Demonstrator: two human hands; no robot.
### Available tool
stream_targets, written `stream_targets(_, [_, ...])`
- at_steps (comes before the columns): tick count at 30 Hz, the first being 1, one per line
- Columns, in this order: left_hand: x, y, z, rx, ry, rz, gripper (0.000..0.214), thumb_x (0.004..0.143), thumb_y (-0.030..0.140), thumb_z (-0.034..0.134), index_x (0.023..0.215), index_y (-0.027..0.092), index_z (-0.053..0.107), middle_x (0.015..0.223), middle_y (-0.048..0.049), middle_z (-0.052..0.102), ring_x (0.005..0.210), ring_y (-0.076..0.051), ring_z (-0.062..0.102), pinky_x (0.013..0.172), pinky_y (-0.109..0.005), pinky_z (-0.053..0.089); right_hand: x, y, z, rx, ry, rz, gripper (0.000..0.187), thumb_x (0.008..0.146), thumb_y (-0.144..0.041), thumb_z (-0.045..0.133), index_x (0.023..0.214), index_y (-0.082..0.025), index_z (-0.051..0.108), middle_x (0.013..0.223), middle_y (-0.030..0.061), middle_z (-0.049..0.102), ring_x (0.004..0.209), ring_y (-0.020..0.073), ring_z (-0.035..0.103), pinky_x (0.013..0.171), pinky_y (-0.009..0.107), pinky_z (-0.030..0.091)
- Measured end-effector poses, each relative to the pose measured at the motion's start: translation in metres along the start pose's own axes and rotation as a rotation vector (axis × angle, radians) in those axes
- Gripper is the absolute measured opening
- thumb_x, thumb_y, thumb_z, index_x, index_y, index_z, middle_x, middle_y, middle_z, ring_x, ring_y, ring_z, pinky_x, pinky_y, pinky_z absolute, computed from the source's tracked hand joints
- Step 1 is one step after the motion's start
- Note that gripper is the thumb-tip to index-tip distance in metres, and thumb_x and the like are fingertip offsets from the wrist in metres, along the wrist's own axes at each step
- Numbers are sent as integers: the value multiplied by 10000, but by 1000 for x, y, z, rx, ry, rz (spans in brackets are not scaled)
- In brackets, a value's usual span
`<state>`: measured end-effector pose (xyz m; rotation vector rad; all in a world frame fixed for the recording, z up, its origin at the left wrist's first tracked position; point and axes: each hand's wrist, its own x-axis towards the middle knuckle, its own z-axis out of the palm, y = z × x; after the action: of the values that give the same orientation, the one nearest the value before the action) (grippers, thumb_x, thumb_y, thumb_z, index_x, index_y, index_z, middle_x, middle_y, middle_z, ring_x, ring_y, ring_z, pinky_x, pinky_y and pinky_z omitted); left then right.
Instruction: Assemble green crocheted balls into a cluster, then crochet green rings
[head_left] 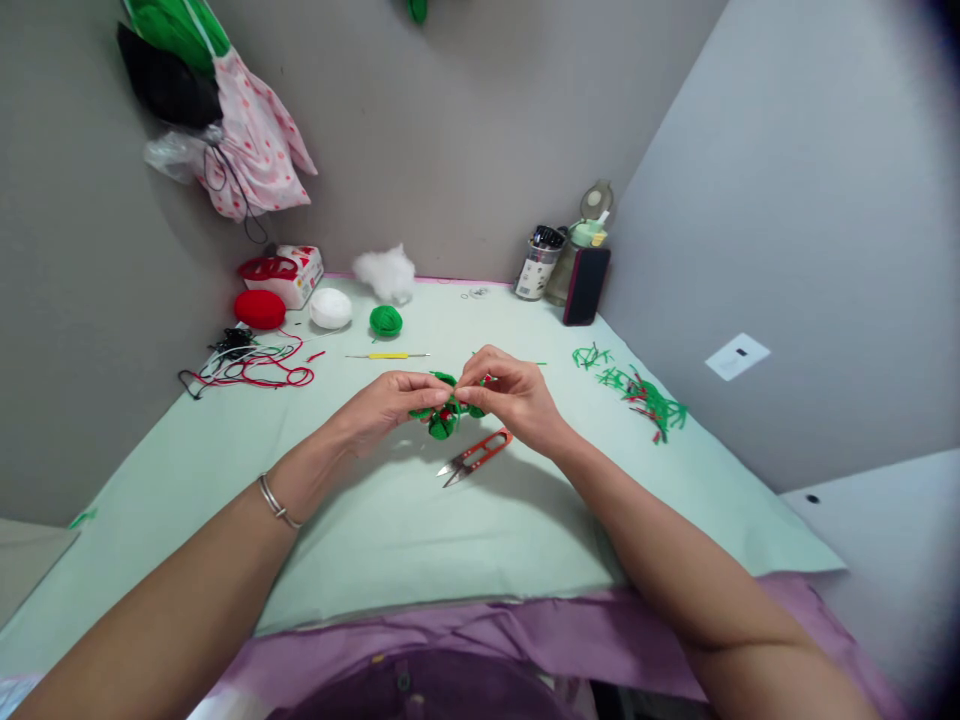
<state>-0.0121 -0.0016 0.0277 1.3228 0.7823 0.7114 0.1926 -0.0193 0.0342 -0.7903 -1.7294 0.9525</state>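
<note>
A small green crocheted piece with red bits is between my hands, above the middle of the table. My left hand pinches its left side between thumb and fingers. With thumb and fingertips pressed together, my right hand grips the piece at its upper right; the exact spot under the fingertips is hidden. Just below the right hand lie orange thread snips, blades pointing left. A yellow-handled crochet hook rests on the table beyond my left hand.
Balls of red yarn, white yarn and green yarn sit at the back left, near white stuffing. Loose strands lie left; green yarn scraps lie right. A phone leans by a bottle.
</note>
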Motion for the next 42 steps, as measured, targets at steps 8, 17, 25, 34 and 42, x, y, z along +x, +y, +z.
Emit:
stream_targets(8, [-3, 4, -2, 29, -60, 19, 234, 756, 393, 749, 801, 168, 704, 768, -17, 638, 679, -125, 518, 667, -279, 399, 3, -4, -12, 150, -152, 299, 412, 913, -524, 594, 1170, -207, 653, 1161, 84, 636, 698, 95, 578, 551, 221, 485])
stream_targets(17, [-3, 5, -7, 149, -11, 79, 220, 777, 384, 736, 862, 182, 724, 781, -6, 636, 714, -127, 526, 709, -279, 413, 6, 7, -12, 411, -278, 544, 320, 775, -432, 778, 847, -140, 669, 681, -14, 630, 557, 74, 560, 522, 195, 458])
stream_targets(25, [-1, 3, -12, 146, 13, 83, 258, 790, 424, 722, 849, 174, 748, 805, -36, 676, 718, -142, 544, 716, -300, 424, 6, 2, -15, 202, -179, 411, 274, 784, -401, 758, 938, -178, 718, 704, -29, 582, 569, 64, 418, 486, 204, 305])
stream_targets(34, [0, 2, -10, 135, 54, 87, 257, 808, 421, 687, 786, 168, 731, 736, -22, 631, 694, -137, 508, 684, -292, 385, 3, -10, -10, -67, -175, 319, 284, 792, -421, 728, 926, -170, 745, 690, -17, 608, 548, 72, 362, 506, 244, 274])
stream_targets(42, [1, 0, -8, 126, 59, 121, 298, 809, 459, 685, 727, 173, 673, 696, -8, 576, 668, -136, 470, 685, -300, 389, 4, -6, -6, -78, -133, 232, 129, 776, -282, 706, 792, -154, 694, 903, 26, 623, 709, 104, 544, 633, 251, 426])
